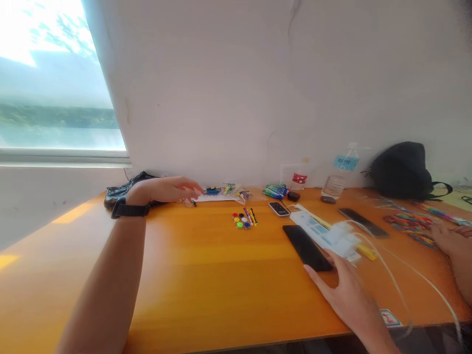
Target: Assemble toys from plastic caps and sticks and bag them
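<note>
My left hand [167, 189], with a black band on its wrist, reaches over the far left of the table with its fingers stretched out and holding nothing. It is nearest to a black plastic bag [136, 184] and some small packaged pieces [217, 191] by the wall. My right hand [342, 290] has its thumb and fingers at the near end of a black smartphone [304, 246] lying on the table, gripping its edges. Between my hands lie several coloured round pieces [241, 220] and a few thin coloured sticks [250, 216].
A white power strip [313, 227] with plugs and cables lies beside the smartphone. Behind are a small device [279, 209], a green-blue packet [276, 191], a water bottle [334, 184] and a black bag [400, 169]. Another person's hand [448, 236] is near colourful pieces [409, 221] at right.
</note>
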Available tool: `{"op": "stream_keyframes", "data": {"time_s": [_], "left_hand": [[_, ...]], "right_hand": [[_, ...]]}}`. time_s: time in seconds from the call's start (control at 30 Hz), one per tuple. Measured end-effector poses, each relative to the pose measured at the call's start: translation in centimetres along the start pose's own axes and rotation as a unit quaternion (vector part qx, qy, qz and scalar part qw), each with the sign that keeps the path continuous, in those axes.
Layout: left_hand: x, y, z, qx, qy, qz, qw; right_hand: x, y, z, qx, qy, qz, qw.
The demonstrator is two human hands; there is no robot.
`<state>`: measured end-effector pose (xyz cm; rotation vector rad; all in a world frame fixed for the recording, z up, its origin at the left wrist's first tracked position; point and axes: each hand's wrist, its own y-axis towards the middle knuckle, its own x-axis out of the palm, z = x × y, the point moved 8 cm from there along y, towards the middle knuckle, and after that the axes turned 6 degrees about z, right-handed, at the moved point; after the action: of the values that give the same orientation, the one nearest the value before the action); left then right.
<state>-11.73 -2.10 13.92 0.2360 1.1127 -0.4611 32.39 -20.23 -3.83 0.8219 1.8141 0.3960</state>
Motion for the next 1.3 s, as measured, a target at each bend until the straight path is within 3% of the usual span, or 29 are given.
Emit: {"op": "stream_keyframes", "data": {"time_s": [0.2,0.47,1.3], "left_hand": [[0.3,0.4,0.0,-0.01,0.015,-0.001,1.0],[0.5,0.0,1.2,-0.014,0.018,-0.012,1.0],[0.8,0.0,1.6,-0.004,0.005,-0.027,1.0]], "right_hand": [[-1.2,-1.2,0.3,0.033,0.016,0.002,0.999],[-0.9,-1.2,0.4,0.028,0.01,-0.027,0.999],[-0.7,-1.3,0.6,0.034,0.003,-0.026,0.999]]}}
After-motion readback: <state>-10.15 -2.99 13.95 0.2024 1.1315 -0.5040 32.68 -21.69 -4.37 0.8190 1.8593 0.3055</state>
